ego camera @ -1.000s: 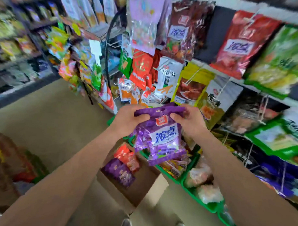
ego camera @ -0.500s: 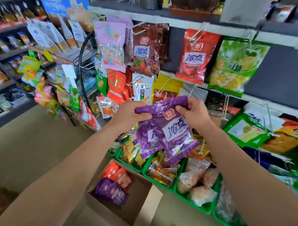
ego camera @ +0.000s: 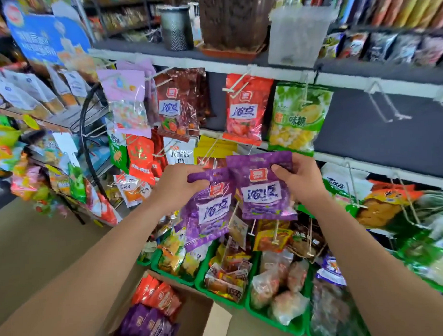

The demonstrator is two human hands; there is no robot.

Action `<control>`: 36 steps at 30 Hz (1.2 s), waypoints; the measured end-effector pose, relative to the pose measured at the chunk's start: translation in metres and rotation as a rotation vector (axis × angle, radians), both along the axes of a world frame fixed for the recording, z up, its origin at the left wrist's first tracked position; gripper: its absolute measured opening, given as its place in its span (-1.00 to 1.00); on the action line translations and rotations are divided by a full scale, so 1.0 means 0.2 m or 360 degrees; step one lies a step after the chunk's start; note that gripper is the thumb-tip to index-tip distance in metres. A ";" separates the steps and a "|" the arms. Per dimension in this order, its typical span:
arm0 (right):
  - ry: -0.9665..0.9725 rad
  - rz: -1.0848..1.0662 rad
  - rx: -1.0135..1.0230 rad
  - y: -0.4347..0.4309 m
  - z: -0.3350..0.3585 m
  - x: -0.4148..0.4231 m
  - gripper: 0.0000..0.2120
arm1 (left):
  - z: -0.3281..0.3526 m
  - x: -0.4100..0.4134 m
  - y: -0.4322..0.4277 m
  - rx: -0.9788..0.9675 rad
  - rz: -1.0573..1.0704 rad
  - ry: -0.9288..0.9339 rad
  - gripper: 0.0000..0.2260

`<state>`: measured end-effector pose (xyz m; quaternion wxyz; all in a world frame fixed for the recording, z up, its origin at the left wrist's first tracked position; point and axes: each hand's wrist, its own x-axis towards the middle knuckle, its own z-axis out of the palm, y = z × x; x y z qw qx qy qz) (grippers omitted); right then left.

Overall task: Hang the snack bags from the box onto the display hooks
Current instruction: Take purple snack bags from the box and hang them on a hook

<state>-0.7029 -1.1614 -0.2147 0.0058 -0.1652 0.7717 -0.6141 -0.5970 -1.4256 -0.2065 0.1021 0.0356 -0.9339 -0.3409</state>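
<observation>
The left hand [ego camera: 179, 185] pinched the top edge of a glossy purple plastic snack bag [ego camera: 206, 215]. The right hand [ego camera: 301, 182] gripped the top corner of a second purple snack bag [ego camera: 263, 192], which overlapped the first at its 2 o'clock. At 6 o'clock below them sat an open brown cardboard box [ego camera: 210, 320] holding purple packets [ego camera: 147, 323] and red packets [ego camera: 162, 296]. White wire display hooks [ego camera: 383, 105] jutted out at 2 o'clock.
</observation>
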 end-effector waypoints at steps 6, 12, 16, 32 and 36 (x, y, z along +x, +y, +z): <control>0.0122 -0.0442 -0.0039 0.42 0.14 -0.11 -0.89 | 0.08 -0.18 0.21 -0.0157 -0.0094 0.0110 -0.93; 0.0221 -0.0721 -0.0038 0.78 0.25 -0.20 -0.89 | 0.14 -0.34 0.45 -0.0148 -0.0188 0.0203 -0.91; 0.0192 -0.0824 -0.0020 0.93 0.28 -0.28 -0.92 | 0.15 -0.40 0.60 -0.0211 -0.0235 0.0282 -0.92; 0.0136 -0.0675 -0.0050 1.00 0.26 -0.42 -0.92 | 0.11 -0.50 0.80 -0.0173 -0.0203 0.0326 -0.87; 0.0178 -0.0722 0.0087 1.00 0.24 -0.46 -0.91 | 0.13 -0.52 0.81 -0.0169 -0.0210 0.0311 -0.87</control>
